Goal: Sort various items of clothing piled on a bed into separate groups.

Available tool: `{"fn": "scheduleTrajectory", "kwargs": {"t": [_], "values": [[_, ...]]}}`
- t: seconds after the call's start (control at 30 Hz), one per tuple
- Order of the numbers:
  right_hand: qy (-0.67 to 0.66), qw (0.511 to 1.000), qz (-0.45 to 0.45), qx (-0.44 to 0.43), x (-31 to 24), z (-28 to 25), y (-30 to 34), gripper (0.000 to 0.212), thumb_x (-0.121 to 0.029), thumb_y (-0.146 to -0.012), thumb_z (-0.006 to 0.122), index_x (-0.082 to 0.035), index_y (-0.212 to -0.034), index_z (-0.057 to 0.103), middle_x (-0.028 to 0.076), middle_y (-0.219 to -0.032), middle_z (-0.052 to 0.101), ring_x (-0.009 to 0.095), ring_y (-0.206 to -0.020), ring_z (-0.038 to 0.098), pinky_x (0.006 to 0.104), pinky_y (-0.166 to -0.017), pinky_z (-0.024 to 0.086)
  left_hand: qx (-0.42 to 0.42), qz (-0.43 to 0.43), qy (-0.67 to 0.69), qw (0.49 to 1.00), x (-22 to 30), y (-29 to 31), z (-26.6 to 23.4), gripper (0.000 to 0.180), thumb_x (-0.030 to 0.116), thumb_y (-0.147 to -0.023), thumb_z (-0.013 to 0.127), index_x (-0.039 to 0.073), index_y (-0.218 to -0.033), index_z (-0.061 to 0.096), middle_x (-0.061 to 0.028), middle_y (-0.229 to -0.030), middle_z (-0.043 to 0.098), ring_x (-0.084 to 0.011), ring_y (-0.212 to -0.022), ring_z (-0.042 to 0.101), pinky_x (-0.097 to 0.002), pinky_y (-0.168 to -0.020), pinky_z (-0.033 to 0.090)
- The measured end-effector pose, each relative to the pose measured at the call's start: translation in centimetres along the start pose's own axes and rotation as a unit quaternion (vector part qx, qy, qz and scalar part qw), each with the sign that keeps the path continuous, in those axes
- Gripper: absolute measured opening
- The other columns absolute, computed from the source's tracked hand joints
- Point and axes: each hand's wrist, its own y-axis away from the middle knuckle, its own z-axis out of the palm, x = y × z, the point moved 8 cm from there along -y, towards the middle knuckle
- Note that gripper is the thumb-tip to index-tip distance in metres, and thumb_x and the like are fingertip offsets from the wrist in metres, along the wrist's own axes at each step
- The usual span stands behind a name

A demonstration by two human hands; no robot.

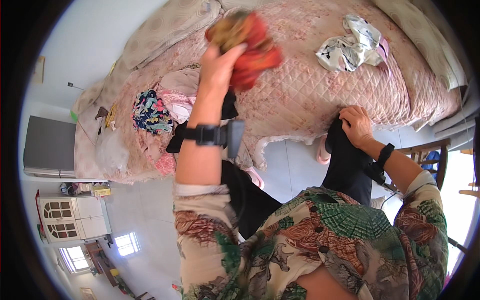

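Raised over the sofa, my left hand (218, 65) is closed on a bundled red and olive-brown patterned cloth (256, 52), blurred by motion. Thumb and palm show; the other fingers are hidden behind the cloth. My right hand (357, 126) lies over my right knee on the black trousers (345, 160), holding nothing, its fingers loosely bent. A pile of garments lies left of my raised arm, with a navy floral cloth (150, 112) and a pale pink cloth (180, 85) in it. Farther right sits a crumpled white cloth with black marks (350, 44).
A pink quilted cover (295, 100) spreads over the sofa, with patterned cushions (172, 30) along its back. A clear plastic bag (111, 152) rests at the left end. A wooden chair (431, 155) stands at the right, and a white cabinet (75, 217) at the far left.
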Motion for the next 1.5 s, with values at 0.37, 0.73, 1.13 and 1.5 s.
{"fn": "scheduleTrajectory", "kwargs": {"t": [0.37,0.73,1.13,1.5], "values": [[-0.004,1.000,-0.007,-0.003,-1.4,0.1,-0.5,0.006,-0.003,-0.068,0.056,-0.005,-0.074,0.057,0.004,-0.088,0.059,0.023,-0.094,0.052,0.0381,-0.086,0.038,0.249,-0.054,-0.513,0.820,-6.6,4.4,-16.6,0.078,0.026,-0.068,0.067,-0.008,-0.128,0.030,-0.0285,-0.129,0.034,-0.0360,-0.123,0.031,-0.0377,-0.103,0.025],[0.010,1.000,-0.003,-0.015,-1.4,0.4,-0.4,0.006,-0.003,-0.068,0.056,-0.005,-0.073,0.057,0.004,-0.088,0.059,0.023,-0.094,0.052,0.0372,-0.085,0.039,0.352,-0.179,-0.253,0.883,-10.8,12.3,-30.3,0.042,0.012,-0.067,0.070,-0.004,-0.103,0.055,-0.0055,-0.078,0.057,-0.0120,-0.059,0.051,-0.0225,-0.045,0.040],[0.013,1.000,-0.009,-0.021,-1.8,0.7,-0.5,0.006,-0.004,-0.069,0.055,-0.005,-0.075,0.057,0.005,-0.089,0.059,0.024,-0.094,0.052,0.0372,-0.086,0.038,0.399,-0.136,-0.148,0.895,-12.4,26.1,-24.9,0.052,0.004,-0.072,0.066,-0.003,-0.118,0.043,-0.0053,-0.082,0.056,-0.0099,-0.067,0.052,-0.0228,-0.055,0.045],[0.008,1.000,-0.020,-0.018,-1.4,1.3,-0.4,0.010,-0.011,-0.068,0.055,-0.009,-0.078,0.056,0.006,-0.087,0.056,0.026,-0.093,0.050,0.0395,-0.085,0.037,0.168,-0.117,-0.416,0.886,-18.5,21.4,-26.9,0.107,0.028,-0.058,0.077,-0.009,-0.134,0.011,-0.0276,-0.135,0.027,-0.0351,-0.125,0.029,-0.0341,-0.102,0.026]]}}
